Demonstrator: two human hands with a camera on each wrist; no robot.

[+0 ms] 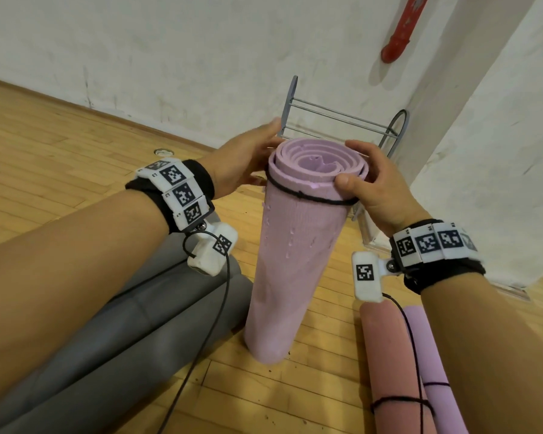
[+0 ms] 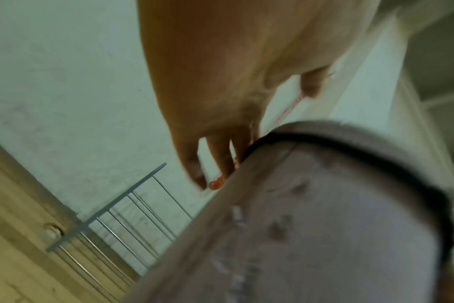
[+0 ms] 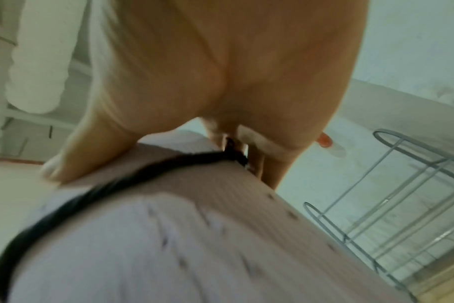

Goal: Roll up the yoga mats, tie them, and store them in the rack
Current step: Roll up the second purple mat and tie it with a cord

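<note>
A lilac rolled yoga mat [image 1: 295, 245] stands upright on the wooden floor, with a black cord [image 1: 311, 197] tied round it just below its top. My left hand [image 1: 257, 155] lies against the roll's upper left side, fingers fairly straight; its fingers [image 2: 220, 160] reach down beside the cord [image 2: 376, 155] on the mat [image 2: 324, 225]. My right hand [image 1: 364, 177] grips the top right of the roll, thumb on the front and fingers curled over the far rim. From the right wrist, the thumb [image 3: 73, 160] presses the mat [image 3: 194, 225] above the cord [image 3: 117, 184]. The grey wire rack [image 1: 342, 120] stands just behind the mat.
Grey rolled mats [image 1: 123, 324] lie at the lower left. A pink roll [image 1: 386, 355] and a lilac roll [image 1: 433, 371], both tied with black cord, lie at the lower right. A white column [image 1: 499, 151] stands right of the rack, and a red pipe [image 1: 402, 29] runs down the wall.
</note>
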